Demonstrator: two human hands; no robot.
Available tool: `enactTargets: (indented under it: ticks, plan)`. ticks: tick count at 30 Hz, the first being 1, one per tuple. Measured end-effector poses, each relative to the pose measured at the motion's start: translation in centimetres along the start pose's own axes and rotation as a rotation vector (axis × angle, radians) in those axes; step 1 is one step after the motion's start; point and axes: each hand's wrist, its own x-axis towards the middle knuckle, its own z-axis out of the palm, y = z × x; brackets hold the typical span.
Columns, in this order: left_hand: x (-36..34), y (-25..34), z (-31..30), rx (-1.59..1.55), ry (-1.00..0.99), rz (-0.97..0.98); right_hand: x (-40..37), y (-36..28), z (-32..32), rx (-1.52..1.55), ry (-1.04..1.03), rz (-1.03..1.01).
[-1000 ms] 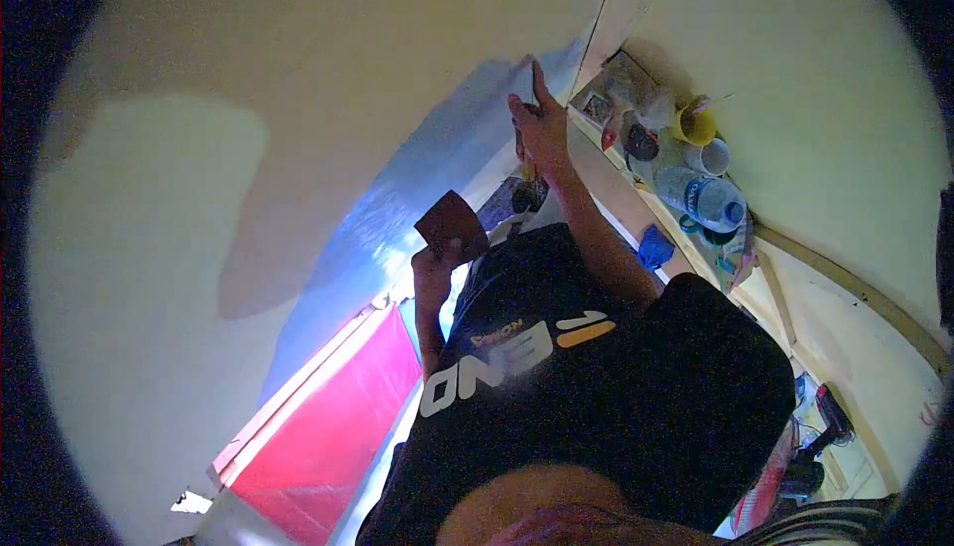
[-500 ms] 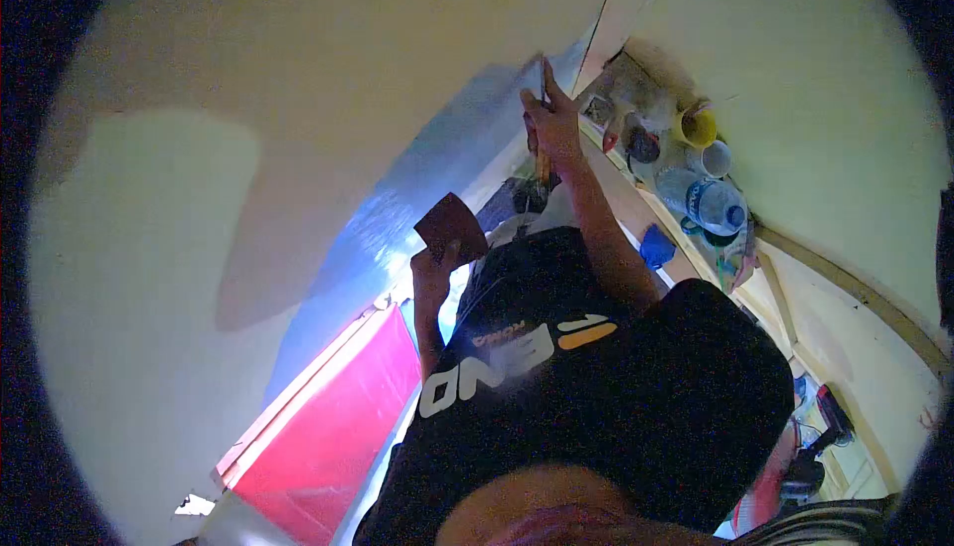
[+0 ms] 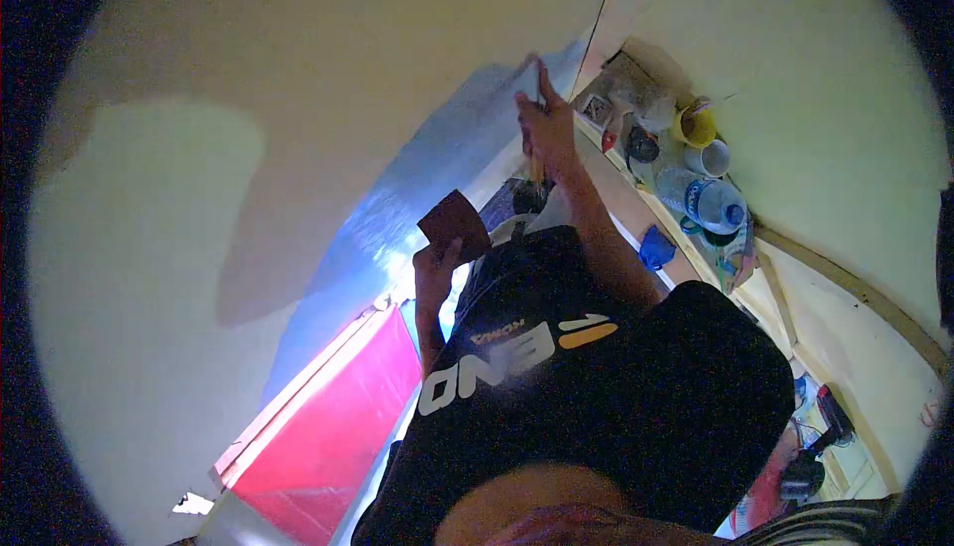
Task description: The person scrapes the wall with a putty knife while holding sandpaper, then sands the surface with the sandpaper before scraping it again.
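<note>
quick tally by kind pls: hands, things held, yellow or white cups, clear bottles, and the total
Hands: 2 (left hand, right hand)
Things held: 2 (brown square piece, tan-handled tool, mostly hidden)
Cups: 2 (yellow cup, white cup)
Bottles: 1 (clear bottle)
Total: 7

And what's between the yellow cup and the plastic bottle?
A white cup sits between the yellow cup and the plastic bottle; the head view shows it.
</note>
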Motion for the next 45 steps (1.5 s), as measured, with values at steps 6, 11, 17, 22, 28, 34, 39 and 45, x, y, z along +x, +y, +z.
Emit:
enactTargets:
  ticks: [6,11,17,22,28,34,39,45]
  plan:
    - [0.0,0.4,-0.3,0.096,-0.039,-0.085,-1.1,-0.1,0.4,-0.071,0.009,-0.017]
    - [-0.3,1.1,-0.2,0.059,-0.042,-0.083,-1.2,1.2,0.2,-0.158,-0.022,-0.083]
    - [-0.3,0.3,0.3,-0.096,-0.017,-0.033,-2.4,0.0,1.7,-0.135,-0.063,-0.052]
    - [0.1,1.1,-0.5,0.175,-0.097,-0.202,2.0,0.7,-0.2,0.019,0.055,-0.008]
    - [0.4,0.9,-0.7,0.129,-0.084,-0.131,1.1,1.5,-0.7,0.041,-0.001,-0.015]
    - [0.9,0.1,-1.0,0.234,-0.086,-0.093,0.2,0.3,-0.7,-0.018,0.043,0.001]
    - [0.3,0.7,-1.0,0.247,-0.069,-0.1,0.1,0.5,-1.6,0.022,0.034,0.028]
    - [0.4,-0.2,-0.4,0.006,-0.034,-0.067,-0.3,0.4,-1.3,0.072,-0.001,0.048]
